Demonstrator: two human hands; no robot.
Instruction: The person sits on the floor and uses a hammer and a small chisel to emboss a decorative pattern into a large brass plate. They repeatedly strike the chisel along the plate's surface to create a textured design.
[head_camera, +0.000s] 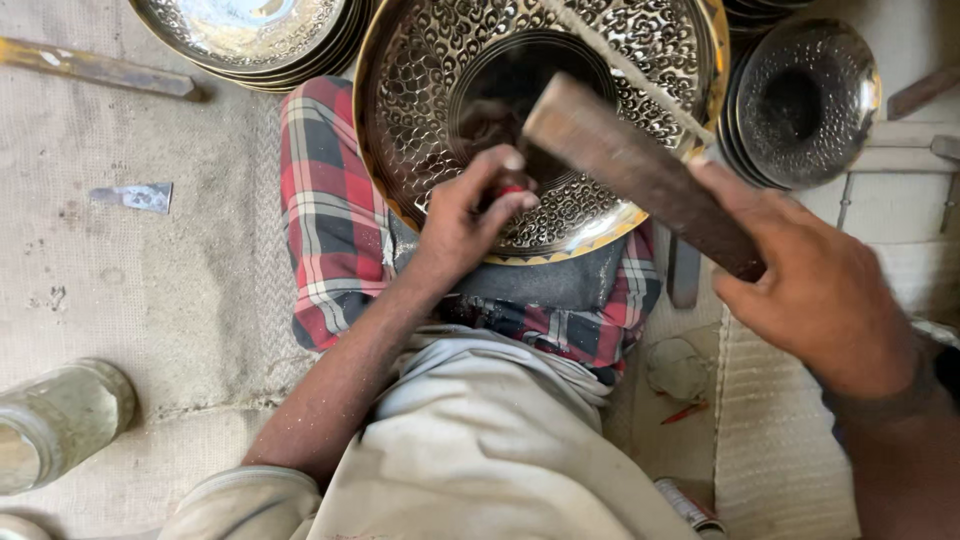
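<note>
1. The left hand (468, 215) pinches a small red-tipped tool (511, 188) against the round embossed brass plate (430, 80).
2. The right hand (815, 290) grips a flat brown wooden bar (640, 170) tilted over the plate.
3. Stacked shiny metal plates (250, 40) lie nearby.

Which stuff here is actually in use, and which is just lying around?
In use:
- left hand pinching a small punch against the patterned brass plate
- right hand gripping a wooden block above the plate

Lying about:
- stack of plates, top left
- stacked bowls, right
- glass jar, lower left
- metal scrap on the mat
- metal bar, top left
</note>
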